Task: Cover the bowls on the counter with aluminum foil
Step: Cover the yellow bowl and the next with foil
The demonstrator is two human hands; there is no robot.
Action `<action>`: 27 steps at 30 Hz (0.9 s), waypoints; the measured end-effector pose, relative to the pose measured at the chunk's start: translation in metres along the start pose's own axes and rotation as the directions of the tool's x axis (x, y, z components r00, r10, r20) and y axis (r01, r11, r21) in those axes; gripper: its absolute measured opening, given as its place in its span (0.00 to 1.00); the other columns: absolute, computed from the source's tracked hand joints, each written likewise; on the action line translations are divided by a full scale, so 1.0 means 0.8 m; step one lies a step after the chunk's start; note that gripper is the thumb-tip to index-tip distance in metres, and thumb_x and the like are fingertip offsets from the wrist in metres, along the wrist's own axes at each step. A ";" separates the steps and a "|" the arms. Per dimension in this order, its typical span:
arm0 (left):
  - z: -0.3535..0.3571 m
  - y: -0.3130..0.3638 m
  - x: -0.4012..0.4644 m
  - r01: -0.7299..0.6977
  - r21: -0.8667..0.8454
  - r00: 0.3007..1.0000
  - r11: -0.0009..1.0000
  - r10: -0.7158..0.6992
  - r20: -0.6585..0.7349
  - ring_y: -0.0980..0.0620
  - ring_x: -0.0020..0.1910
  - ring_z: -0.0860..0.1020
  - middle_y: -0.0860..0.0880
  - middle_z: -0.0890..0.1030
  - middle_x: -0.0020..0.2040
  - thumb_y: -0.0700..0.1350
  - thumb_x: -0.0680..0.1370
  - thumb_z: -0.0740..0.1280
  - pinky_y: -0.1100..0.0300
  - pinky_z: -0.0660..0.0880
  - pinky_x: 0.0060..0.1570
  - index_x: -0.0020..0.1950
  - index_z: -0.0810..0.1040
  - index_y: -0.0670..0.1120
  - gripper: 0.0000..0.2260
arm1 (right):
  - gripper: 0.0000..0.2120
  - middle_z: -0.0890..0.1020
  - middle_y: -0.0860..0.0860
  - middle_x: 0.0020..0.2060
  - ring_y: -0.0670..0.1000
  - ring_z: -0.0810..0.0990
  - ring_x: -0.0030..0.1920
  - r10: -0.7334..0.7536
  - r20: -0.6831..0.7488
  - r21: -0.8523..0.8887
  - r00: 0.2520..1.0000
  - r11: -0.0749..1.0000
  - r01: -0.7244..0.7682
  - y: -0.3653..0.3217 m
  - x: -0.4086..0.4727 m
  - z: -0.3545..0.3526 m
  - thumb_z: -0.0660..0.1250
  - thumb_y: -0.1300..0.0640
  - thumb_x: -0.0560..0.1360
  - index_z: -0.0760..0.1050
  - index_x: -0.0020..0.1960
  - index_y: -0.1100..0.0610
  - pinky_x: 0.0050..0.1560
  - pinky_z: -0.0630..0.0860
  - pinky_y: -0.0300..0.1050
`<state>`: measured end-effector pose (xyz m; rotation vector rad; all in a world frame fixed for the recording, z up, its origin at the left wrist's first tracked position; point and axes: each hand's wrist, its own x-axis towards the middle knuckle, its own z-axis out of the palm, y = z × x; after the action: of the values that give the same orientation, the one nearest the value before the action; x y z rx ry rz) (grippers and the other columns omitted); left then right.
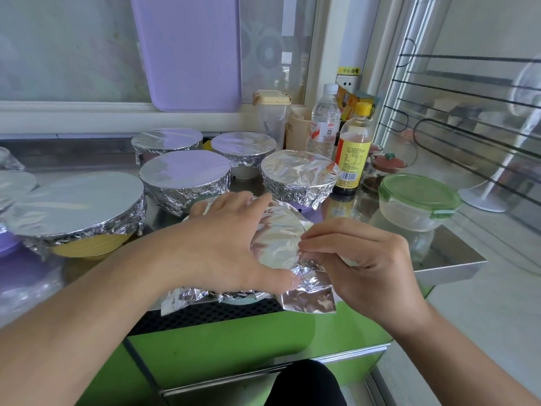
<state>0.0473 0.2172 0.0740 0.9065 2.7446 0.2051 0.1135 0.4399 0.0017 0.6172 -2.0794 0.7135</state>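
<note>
A sheet of aluminium foil (278, 238) lies over a bowl at the counter's front edge; only a pale sliver of the bowl (246, 301) shows under the crumpled foil. My left hand (228, 241) lies flat on top of the foil, fingers spread, pressing it down. My right hand (360, 256) pinches the foil's right edge against the bowl's rim. A loose foil corner (310, 300) hangs over the counter edge. Behind stand several bowls wrapped in foil: a yellow one (79, 206) at the left, one in the middle (184, 174), one at the right (298, 177), two at the back.
A steel counter (450, 259) ends close to the right of my hands. A clear container with a green lid (418, 200) stands at the right. A sauce bottle (354, 148), a water bottle (325, 118) and cups crowd the back. A purple board (187, 51) leans against the window.
</note>
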 end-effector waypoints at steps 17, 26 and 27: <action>0.004 0.000 0.005 -0.021 0.039 1.000 0.999 0.020 0.017 0.65 0.77 0.43 0.65 0.47 0.75 0.83 0.57 0.57 0.49 0.43 0.80 0.81 0.37 0.61 0.59 | 0.16 0.79 0.45 0.44 0.51 0.80 0.46 0.319 0.286 0.036 0.904 0.939 -0.343 -0.026 -0.021 -0.004 0.81 0.49 0.72 0.74 0.49 0.49 0.44 0.77 0.49; 0.003 0.004 0.002 -0.008 0.029 1.000 1.000 0.007 0.009 0.67 0.72 0.46 0.62 0.50 0.75 0.80 0.61 0.61 0.50 0.45 0.78 0.80 0.43 0.59 0.55 | 0.22 0.85 0.69 0.48 0.65 0.87 0.45 0.732 0.543 0.625 0.412 -0.025 -0.780 -0.044 -0.036 0.008 0.80 0.62 0.67 0.71 0.53 0.63 0.44 0.86 0.53; 0.003 0.004 0.002 -0.007 0.034 1.000 0.999 0.007 0.006 0.66 0.72 0.47 0.61 0.51 0.75 0.80 0.61 0.61 0.50 0.45 0.78 0.80 0.44 0.59 0.54 | 0.20 0.84 0.66 0.44 0.61 0.86 0.39 0.731 0.538 0.656 0.420 -0.051 -0.753 -0.045 -0.038 0.010 0.79 0.64 0.66 0.71 0.51 0.61 0.40 0.85 0.49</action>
<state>0.0485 0.2208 0.0722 0.9245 2.7477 0.1579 0.1484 0.4139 -0.0176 -0.2233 -1.7841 2.5641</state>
